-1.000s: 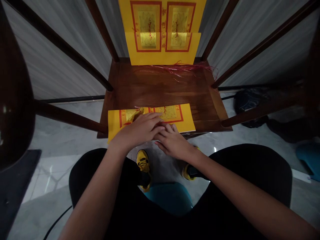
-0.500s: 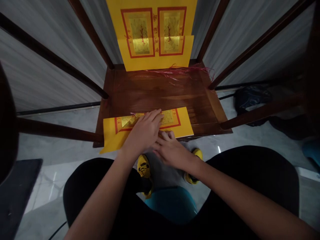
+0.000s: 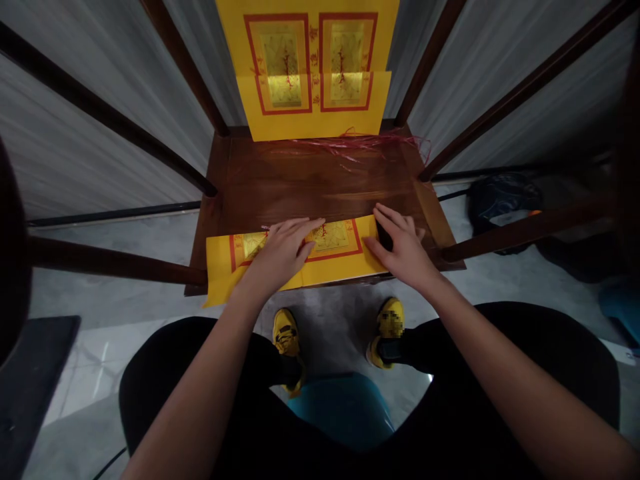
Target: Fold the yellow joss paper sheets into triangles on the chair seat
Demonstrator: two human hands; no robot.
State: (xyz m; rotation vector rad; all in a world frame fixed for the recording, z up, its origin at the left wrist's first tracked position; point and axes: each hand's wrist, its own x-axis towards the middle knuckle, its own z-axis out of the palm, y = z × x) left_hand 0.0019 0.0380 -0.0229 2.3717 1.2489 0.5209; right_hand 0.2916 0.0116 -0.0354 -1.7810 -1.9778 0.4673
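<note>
Yellow joss paper [image 3: 330, 263] with red frames and gold patches lies along the near edge of a dark wooden chair seat [image 3: 300, 183]. My left hand [image 3: 283, 250] rests on its middle with the fingers stretched out, hiding part of the print. The paper's left end hangs a little past the seat edge. At the right end, my right hand [image 3: 403, 243] has its thumb and fingers apart; the thumb touches or nearly touches the paper's edge. Further back, a larger piece of yellow joss paper [image 3: 313, 120] with two red-framed gold panels stands against the back of the chair.
Thin pink plastic strings [image 3: 350, 143] lie at the seat's rear. Dark wooden bars [image 3: 185, 67] rise around the seat. On the floor are a black bag [image 3: 503, 200] at right and a dark mat [image 3: 35, 387] at left. A teal stool [image 3: 343, 407] shows between my legs.
My right hand has moved from beside my left hand to the paper's right end, and its fingers have spread. My left hand stays on the paper, slightly shifted.
</note>
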